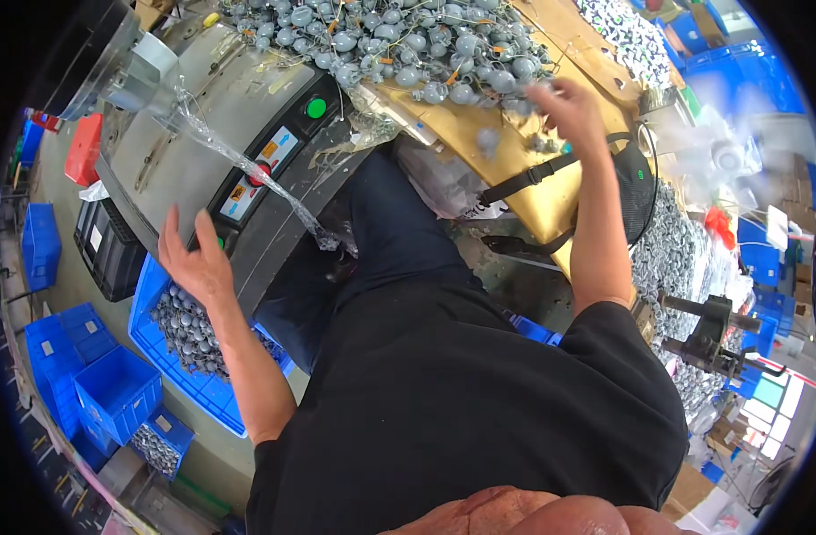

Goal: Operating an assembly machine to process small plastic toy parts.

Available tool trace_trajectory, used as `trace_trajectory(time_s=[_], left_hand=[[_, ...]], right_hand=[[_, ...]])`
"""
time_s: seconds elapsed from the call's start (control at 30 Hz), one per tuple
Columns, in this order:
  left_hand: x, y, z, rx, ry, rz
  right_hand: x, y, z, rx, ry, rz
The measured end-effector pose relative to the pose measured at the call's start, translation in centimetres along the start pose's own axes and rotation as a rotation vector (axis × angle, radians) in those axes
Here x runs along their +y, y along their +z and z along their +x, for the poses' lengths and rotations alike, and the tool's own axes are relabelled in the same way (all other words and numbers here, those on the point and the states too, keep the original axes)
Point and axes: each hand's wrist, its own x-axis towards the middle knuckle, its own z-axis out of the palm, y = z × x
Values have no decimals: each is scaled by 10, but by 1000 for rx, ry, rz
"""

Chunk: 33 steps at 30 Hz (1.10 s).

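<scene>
My left hand (197,259) is raised with its fingers spread, holding nothing, beside the lower end of a dark control panel (279,160) on a grey machine. A green button (219,242) shows by its fingertips. My right hand (568,111) reaches over the yellow worktop (506,174), its fingers stretched toward the near edge of a heap of grey ball-shaped parts (408,49) with thin wires. Thumb and forefinger look apart, though slightly blurred. Just left of this hand, a blurred grey ball-shaped part (488,141) appears above the worktop.
A twisted clear plastic strip (256,169) hangs from the machine head (127,76) across the panel. Below my left arm stands a blue crate (149,330) of grey parts. A black bag (635,187) with straps lies at the worktop's right. Stacked blue bins (114,383) stand at left.
</scene>
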Motion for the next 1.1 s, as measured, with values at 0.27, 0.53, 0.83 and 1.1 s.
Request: trace_trajectory(time_s=[0.27,0.53,0.83,1.1], left_hand=[[40,77,87,-436,-281,10],[1,110,149,-291,-304,-201],[82,118,140,-458,64,-270],[11,90,154,-15,-165,244]], right_hand=[[-59,-55,61,232,-179,649],[-49,-54,117,243,-183,-402],[-42,-62,146,287,-276,567],[-54,-70,167,147,-263,483]])
